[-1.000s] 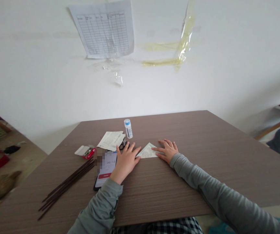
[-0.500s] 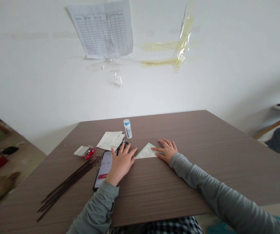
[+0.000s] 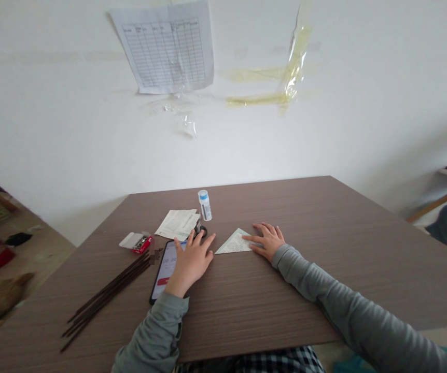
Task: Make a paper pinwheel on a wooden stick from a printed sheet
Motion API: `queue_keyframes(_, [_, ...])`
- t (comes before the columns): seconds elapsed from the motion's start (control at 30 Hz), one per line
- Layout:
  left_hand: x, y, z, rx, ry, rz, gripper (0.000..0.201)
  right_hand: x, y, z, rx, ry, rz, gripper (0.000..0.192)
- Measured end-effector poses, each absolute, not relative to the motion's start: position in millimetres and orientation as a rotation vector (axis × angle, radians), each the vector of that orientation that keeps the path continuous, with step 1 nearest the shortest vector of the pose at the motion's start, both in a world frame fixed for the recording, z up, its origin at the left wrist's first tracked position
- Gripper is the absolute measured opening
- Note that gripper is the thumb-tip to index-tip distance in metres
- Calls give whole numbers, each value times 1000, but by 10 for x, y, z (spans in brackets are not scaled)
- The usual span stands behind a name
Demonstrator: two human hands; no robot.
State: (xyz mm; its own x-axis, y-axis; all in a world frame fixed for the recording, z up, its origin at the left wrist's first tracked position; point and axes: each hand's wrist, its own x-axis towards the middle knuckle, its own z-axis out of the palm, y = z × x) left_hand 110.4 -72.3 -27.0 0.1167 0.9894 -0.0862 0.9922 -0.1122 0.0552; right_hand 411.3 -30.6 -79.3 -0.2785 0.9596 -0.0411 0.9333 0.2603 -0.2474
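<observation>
Table [image 3: 247, 311], folded paper [image 3: 234, 243] partly covered

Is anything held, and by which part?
Nothing is gripped: the right hand rests on the right side of the triangular paper; the left hand is open.

The folded triangle [image 3: 231, 245] is thin paper, matt and printed, as are the loose sheets [image 3: 175, 224]. The tabletop [image 3: 270, 305] has a brown wood-grain surface, smooth with a dull sheen. The phone [image 3: 163, 274] shows a smooth, glassy screen. The small bottle [image 3: 205, 207] looks like plastic, its upper part clear. The red-and-white box [image 3: 130, 240] seems to be thin card, with metallic glints inside. The dark sticks [image 3: 105, 300] look matt; their material is unclear. Grey sleeves [image 3: 330, 290] are soft, creased cloth. On the matt painted wall [image 3: 91, 140], yellowed tape [image 3: 295, 62] shines, glossy and wrinkled.
</observation>
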Motion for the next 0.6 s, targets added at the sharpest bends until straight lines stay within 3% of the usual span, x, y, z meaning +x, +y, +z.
queue_keyframes(0.2, [1200,-688,-406,2388,1977,172,66,4138,-260,-912,-1758,-2377,298,48])
queue_keyframes(0.6, [1551,-703,-488,2402,1790,146,63,4106,-284,-927,-1738,-2309,294,44])
